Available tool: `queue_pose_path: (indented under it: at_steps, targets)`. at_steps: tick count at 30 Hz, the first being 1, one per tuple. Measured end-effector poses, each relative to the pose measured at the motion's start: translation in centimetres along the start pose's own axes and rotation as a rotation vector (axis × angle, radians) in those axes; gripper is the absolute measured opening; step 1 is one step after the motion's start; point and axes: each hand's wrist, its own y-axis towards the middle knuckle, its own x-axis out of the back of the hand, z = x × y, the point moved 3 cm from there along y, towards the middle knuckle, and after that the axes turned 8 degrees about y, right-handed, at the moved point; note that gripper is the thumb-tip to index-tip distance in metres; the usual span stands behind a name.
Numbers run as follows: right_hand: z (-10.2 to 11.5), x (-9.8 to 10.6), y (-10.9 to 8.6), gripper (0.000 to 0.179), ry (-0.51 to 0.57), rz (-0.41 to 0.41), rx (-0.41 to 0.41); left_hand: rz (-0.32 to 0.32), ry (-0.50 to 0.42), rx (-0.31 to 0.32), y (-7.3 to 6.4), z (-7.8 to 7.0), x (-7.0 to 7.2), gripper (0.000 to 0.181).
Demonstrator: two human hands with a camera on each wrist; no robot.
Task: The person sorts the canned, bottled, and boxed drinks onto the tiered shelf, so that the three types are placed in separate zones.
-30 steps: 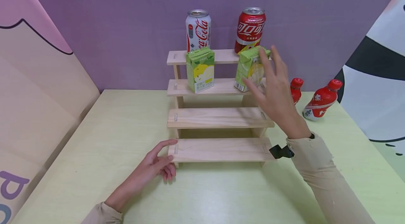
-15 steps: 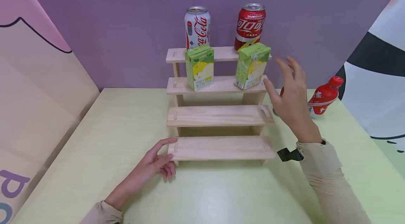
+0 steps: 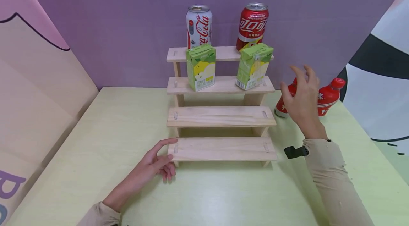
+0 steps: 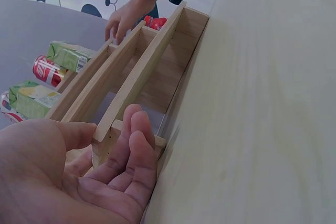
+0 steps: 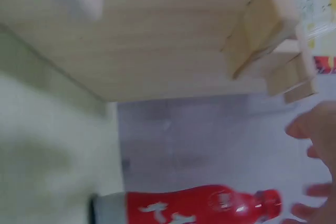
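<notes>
A stepped wooden display stand (image 3: 220, 149) holds two green juice boxes (image 3: 200, 68) on one step. A white cola can (image 3: 198, 27) and a red cola can (image 3: 253, 25) stand on the top step behind them. My left hand (image 3: 154, 162) pinches the left end of the lowest step between thumb and forefinger; the left wrist view shows the same grip. My right hand (image 3: 301, 102), fingers spread and slightly bent, hovers in front of two red drink bottles (image 3: 282, 107), partly covering both. In the right wrist view one red bottle (image 5: 205, 203) lies close to the fingers, not touching them visibly.
The stand sits on a pale yellow-green table (image 3: 127, 123). A purple wall (image 3: 127, 34) rises behind, with printed panels at both sides. A black strap piece (image 3: 295, 152) sticks out from my right cuff.
My right hand has left the right-hand juice box and moved right and slightly down to the red bottles. The juice box stays on its step. My left hand keeps its place.
</notes>
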Motion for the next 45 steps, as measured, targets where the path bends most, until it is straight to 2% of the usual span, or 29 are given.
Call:
queue_pose_path:
  at_steps: [6, 15, 23, 31, 45]
  targets:
    - [-2.2, -0.4, -0.3, 0.062, -0.032, -0.059, -0.053, 0.006, 0.001, -0.015, 0.0, 0.0, 0.0, 0.049]
    - [-4.4, -1.4, -0.8, 0.064, -0.055, -0.039, -0.135, 0.010, 0.006, -0.024, 0.0, -0.1, 0.0, 0.049]
    - [-5.3, -2.6, -0.8, 0.099, -0.016, 0.141, -0.244, 0.003, 0.007, -0.016, 0.0, -0.1, 0.0, 0.049]
    - [-5.4, -2.6, -1.0, 0.101, -0.029, 0.142, -0.188, -0.004, 0.004, 0.007, 0.0, 0.0, 0.0, 0.048]
    - [-5.3, -2.2, -1.0, 0.100, -0.029, 0.130, -0.141, 0.001, 0.009, -0.013, 0.0, 0.1, 0.0, 0.049]
